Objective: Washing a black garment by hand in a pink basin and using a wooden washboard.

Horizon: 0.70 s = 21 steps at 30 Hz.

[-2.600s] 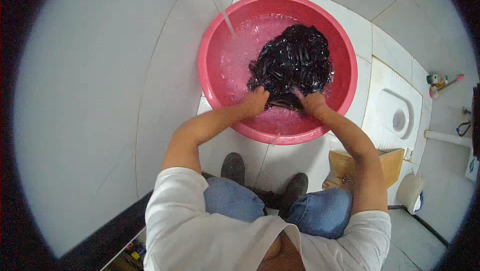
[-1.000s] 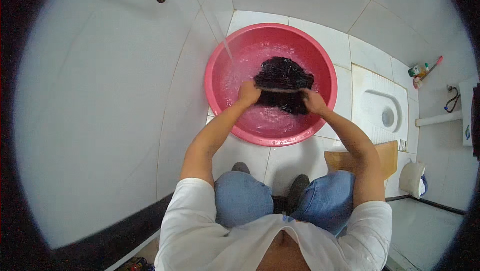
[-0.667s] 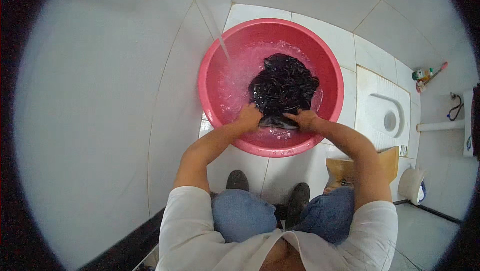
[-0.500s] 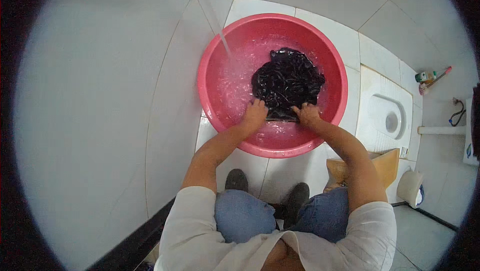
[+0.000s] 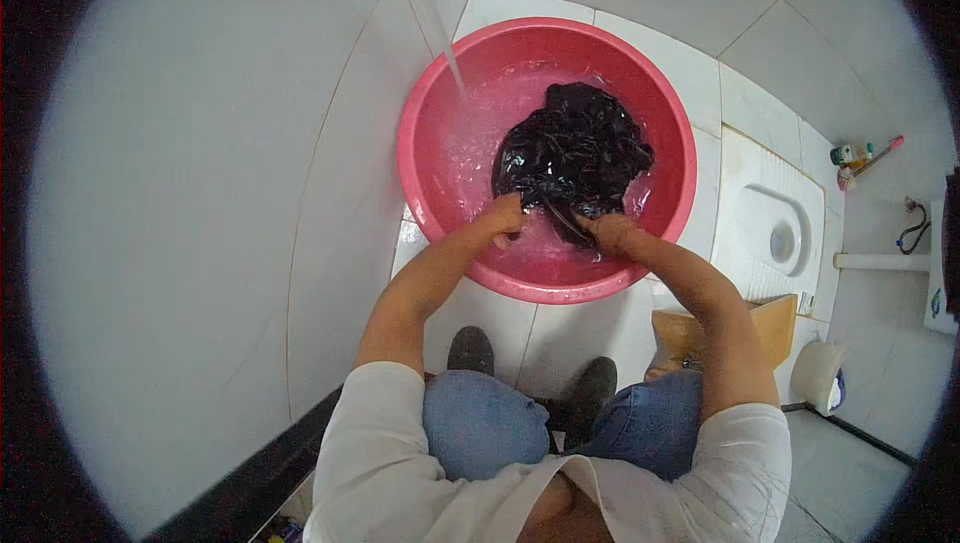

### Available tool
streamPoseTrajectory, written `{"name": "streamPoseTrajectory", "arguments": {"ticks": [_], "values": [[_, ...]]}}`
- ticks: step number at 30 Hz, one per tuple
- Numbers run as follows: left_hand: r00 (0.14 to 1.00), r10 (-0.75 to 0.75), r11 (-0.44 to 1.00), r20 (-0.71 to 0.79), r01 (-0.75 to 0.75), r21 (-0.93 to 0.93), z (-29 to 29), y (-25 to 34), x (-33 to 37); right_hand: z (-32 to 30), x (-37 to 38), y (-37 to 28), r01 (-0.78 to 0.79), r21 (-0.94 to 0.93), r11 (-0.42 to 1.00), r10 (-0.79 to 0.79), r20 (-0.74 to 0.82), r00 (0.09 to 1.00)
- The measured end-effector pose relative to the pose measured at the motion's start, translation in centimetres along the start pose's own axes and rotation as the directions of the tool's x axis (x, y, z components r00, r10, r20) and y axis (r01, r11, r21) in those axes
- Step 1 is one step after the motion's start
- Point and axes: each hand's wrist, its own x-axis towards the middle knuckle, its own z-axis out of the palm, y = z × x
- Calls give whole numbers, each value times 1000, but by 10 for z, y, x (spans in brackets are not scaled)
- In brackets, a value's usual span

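A bunched black garment (image 5: 575,148) lies wet in shallow, bubbly water inside a big pink basin (image 5: 556,295). My left hand (image 5: 507,216) is closed at the garment's near left edge, with its fingers curled around the cloth. At the near right edge my right hand (image 5: 608,232) pinches a fold of the same cloth. Between the two hands a narrow dark strip of it slants down to the right. A thin stream of water (image 5: 454,73) falls into the basin's left side.
A white squat toilet (image 5: 742,233) is set in the floor right of the basin. A wooden object (image 5: 775,329) stands near my right forearm, with a pale bin (image 5: 818,376) beyond it. Bottles and a pink-handled brush (image 5: 880,159) sit by the right wall. A white tiled wall (image 5: 200,203) rises at left.
The garment's near edge, held straight before, is now folded and slanted between my hands. My left hand has turned and curled inward; my right has shifted slightly left.
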Motion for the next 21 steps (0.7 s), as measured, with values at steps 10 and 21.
{"name": "streamPoseTrajectory", "arguments": {"ticks": [10,21], "values": [[926,107,976,-361,-168,-141,-93,24,-16,-87,-47,65,287,938,-194,353,-206,913],[981,-155,487,-119,-29,-873,-122,100,-44,-146,-82,34,459,887,50,479,-425,768]]}}
